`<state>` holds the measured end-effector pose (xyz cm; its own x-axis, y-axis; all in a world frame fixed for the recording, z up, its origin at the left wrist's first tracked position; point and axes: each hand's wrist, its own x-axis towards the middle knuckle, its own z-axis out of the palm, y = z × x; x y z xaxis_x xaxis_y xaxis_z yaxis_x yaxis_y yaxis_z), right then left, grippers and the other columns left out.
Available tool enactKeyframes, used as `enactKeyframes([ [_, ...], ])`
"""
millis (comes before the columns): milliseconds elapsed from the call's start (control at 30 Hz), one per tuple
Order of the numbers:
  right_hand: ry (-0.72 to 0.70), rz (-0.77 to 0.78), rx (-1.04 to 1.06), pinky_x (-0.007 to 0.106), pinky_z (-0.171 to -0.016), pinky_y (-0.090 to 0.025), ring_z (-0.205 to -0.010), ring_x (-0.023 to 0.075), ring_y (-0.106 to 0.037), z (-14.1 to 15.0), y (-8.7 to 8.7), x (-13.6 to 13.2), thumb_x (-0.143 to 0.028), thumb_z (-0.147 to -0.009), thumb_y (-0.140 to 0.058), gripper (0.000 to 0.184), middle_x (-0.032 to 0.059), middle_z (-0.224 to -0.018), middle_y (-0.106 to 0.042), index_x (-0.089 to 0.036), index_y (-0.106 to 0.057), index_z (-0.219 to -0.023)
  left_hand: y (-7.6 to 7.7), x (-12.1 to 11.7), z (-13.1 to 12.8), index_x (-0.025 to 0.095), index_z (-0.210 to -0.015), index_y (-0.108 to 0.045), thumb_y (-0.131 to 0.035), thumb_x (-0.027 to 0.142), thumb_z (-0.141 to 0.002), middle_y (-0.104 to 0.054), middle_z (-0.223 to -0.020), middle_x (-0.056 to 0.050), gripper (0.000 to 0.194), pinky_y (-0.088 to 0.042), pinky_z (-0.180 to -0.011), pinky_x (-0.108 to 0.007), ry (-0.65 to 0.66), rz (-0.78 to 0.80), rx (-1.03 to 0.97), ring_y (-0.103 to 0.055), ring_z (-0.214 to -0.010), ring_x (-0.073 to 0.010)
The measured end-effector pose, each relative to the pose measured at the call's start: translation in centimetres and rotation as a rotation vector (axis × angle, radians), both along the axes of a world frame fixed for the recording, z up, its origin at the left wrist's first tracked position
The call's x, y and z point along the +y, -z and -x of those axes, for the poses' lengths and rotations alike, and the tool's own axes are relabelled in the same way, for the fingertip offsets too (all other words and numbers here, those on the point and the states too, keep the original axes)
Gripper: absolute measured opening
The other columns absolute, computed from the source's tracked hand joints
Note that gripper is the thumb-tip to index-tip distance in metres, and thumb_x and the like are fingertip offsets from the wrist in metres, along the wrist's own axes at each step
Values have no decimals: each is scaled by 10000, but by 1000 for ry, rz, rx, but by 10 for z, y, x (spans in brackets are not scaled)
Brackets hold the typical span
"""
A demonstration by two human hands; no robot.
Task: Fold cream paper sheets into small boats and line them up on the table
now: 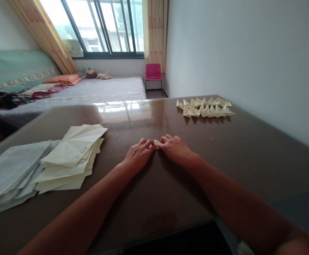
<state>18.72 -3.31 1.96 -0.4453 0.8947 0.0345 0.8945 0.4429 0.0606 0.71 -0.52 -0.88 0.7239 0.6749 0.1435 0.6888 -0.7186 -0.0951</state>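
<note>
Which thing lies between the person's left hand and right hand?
In the head view, a small folded paper lies there, touching both the left hand and right hand.

1. Not possible to read any word, number or brand.
2. On the pile of cream paper sheets [64, 152], close to the right edge of an upper sheet: a short row of small dark marks [81, 152], similar to print, but too small for reading.
3. On the greyish sheets [13, 166] beside: only faint, blurred marks, equally unreadable.

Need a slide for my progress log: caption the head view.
Left hand and right hand on a small paper piece, folded paper shapes beyond at right.
</note>
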Motion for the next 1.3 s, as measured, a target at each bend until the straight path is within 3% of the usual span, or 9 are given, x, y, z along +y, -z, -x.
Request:
enactKeyframes([
  [133,17,38,-71,391,-795,-410,-1045,253,-514,2,-5,-11,-200,-951,-357,368,132,-1156,-582,-183,-508,-1286,-6,-6,-3,276,-1233,-533,-427,251,-937,-574,-1146,-45,316,-474,-775,-313,-34,4,58,-472,-1021,-218],
  [333,121,97,-96,431,-809,-399,-1066,273,-490,3,-7,-17,-142,-919,-357,337,189,-1180,-572,-136,-607,-1144,-13,-12,0,247,-1210,-557,-438,190,-912,-584,-1144,-84,326,-475,-748,-333,-80,63,59,-489,-1041,-249],
  [533,137,136,-107,426,-799,-400,-1058,285,-491,5,-6,-18,-135,-887,-416,285,191,-1139,-591,-162,-691,-961,-17,-16,3,222,-1048,-641,-462,110,-862,-618,-1090,-108,281,-470,-717,-336,-117,140,-10,-511,-1015,-260],
  [667,145,113,-55,411,-786,-413,-1021,282,-515,2,-7,-13,-147,-876,-453,250,183,-1087,-609,-157,-701,-902,-15,-14,6,239,-969,-668,-449,150,-873,-644,-1077,-79,255,-465,-710,-315,-112,122,-43,-527,-1007,-245],
  [733,166,46,14,397,-814,-416,-1028,271,-515,-1,-7,-8,-187,-882,-476,230,160,-1072,-619,-169,-686,-973,-13,-11,9,264,-960,-667,-427,219,-899,-648,-1093,-51,252,-467,-720,-305,-137,103,-102,-533,-1017,-232],
  [900,-11,-88,235,348,-937,-404,-1179,233,-436,-6,5,9,-369,-903,-518,516,103,-1326,-519,-212,-427,-1386,-7,-2,14,300,-1124,-604,-460,365,-898,-653,-1099,-29,276,-471,-752,-308,-194,90,-198,-537,-1065,-231],
  [1100,-122,-25,231,304,-956,-401,-1132,201,-474,-10,26,33,-324,-915,-525,374,71,-1247,-584,-223,-572,-1272,-3,2,16,324,-1162,-593,-435,330,-911,-672,-1060,-17,297,-467,-758,-307,-180,132,-246,-560,-1031,-222],
  [1300,-121,-43,241,314,-947,-403,-1079,198,-506,-13,28,39,-300,-914,-528,362,112,-1092,-625,-176,-590,-1248,2,6,15,294,-1145,-620,-430,335,-909,-687,-1057,-27,306,-468,-832,-325,-198,139,-331,-576,-1032,-226],
])
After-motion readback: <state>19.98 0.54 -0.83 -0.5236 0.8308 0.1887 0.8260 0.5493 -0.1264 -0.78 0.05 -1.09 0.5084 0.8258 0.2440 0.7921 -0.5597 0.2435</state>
